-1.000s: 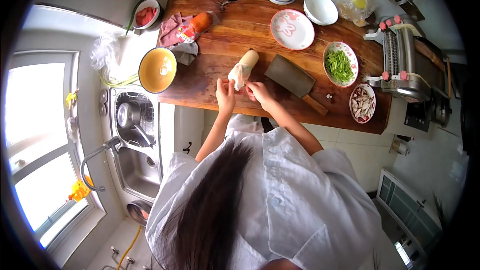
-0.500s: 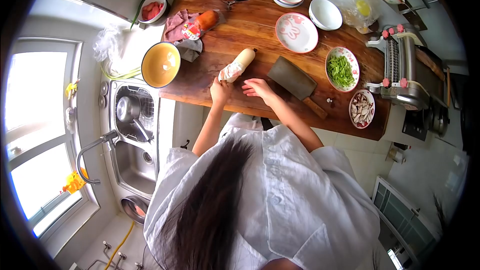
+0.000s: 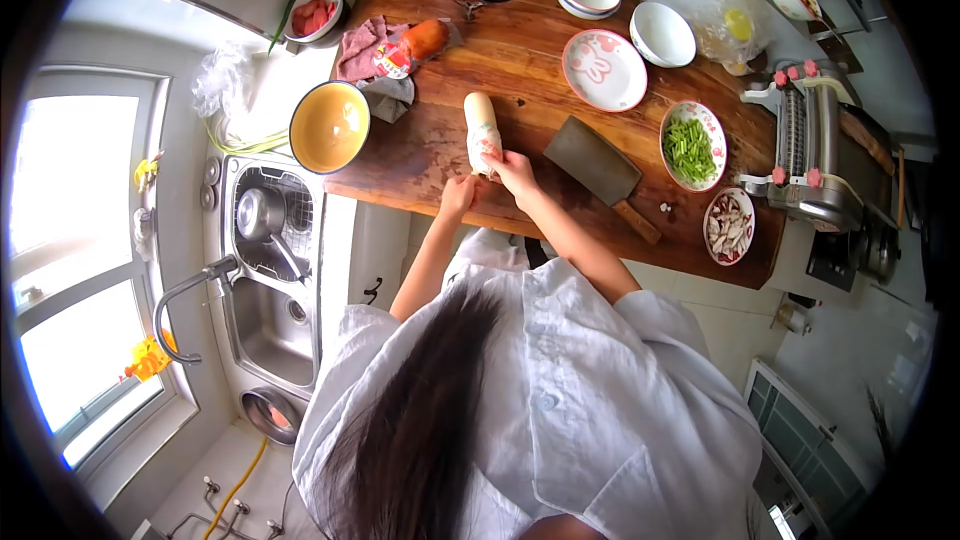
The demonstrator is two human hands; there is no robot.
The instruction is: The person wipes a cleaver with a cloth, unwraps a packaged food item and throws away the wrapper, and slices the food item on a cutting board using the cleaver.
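Observation:
A pale, thick, sausage-shaped roll (image 3: pixel 479 115) lies on the wooden counter, its upper part bare and its lower part in a printed plastic wrapper (image 3: pixel 483 147). My right hand (image 3: pixel 515 172) is closed around the wrapped lower end from the right side. My left hand (image 3: pixel 460 195) is closed at the near end of the wrapper, its fingers pinched together; the wrapper's end there is mostly hidden. Just right of my right hand rests a cleaver (image 3: pixel 592 162) with a wooden handle, flat on the counter.
Right of the cleaver stand a bowl of chopped greens (image 3: pixel 689 150) and a bowl of sliced mushrooms (image 3: pixel 729 227). A yellow bowl (image 3: pixel 330 127) is at the left edge, near an orange sausage-like piece (image 3: pixel 425 40) on a cloth. A sink (image 3: pixel 268 330) lies left, a pasta machine (image 3: pixel 800 140) right.
My right hand, apart with fingers spread before, now grips the wrapped part. My left hand has moved down to the wrapper's end. The roll has turned more upright in view.

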